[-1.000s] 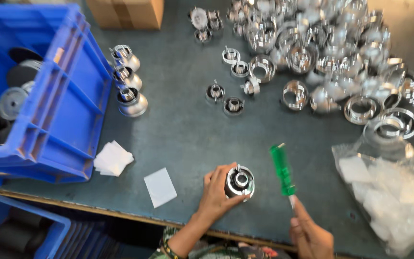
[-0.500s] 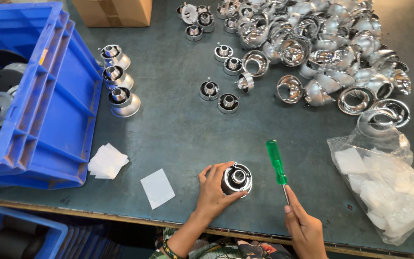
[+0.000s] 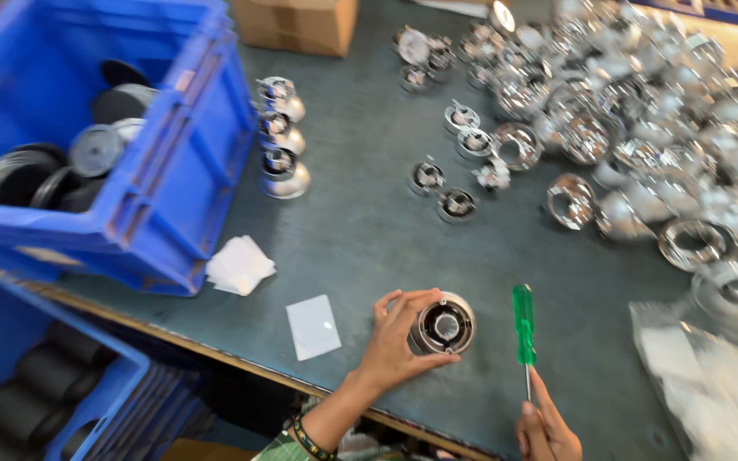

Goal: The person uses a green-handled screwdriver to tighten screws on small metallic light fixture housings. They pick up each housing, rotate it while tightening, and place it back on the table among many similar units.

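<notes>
My left hand [image 3: 390,341] had stayed clamped round the chrome ring [image 3: 443,325] near the table's [image 3: 369,230] front edge, same spot as a moment before. My right hand [image 3: 547,427] had slid down the green screwdriver [image 3: 523,329] and pinched its shaft tip (handle now pointing away), so driving looked paused. The blue crate [image 3: 172,171] sat well apart.

You are looking down at a dark grey-green worktop [image 3: 369,230]. A blue crate [image 3: 164,171] is sitting on its left side, and a cardboard box [image 3: 301,21] is standing at the far edge. Shiny chrome parts [image 3: 642,111] are lying heaped at the far right. A white card [image 3: 313,326] and folded white cloth [image 3: 239,265] are lying near the front, with a green-handled screwdriver [image 3: 523,329] and clear plastic bag [image 3: 711,384] to the right.
</notes>
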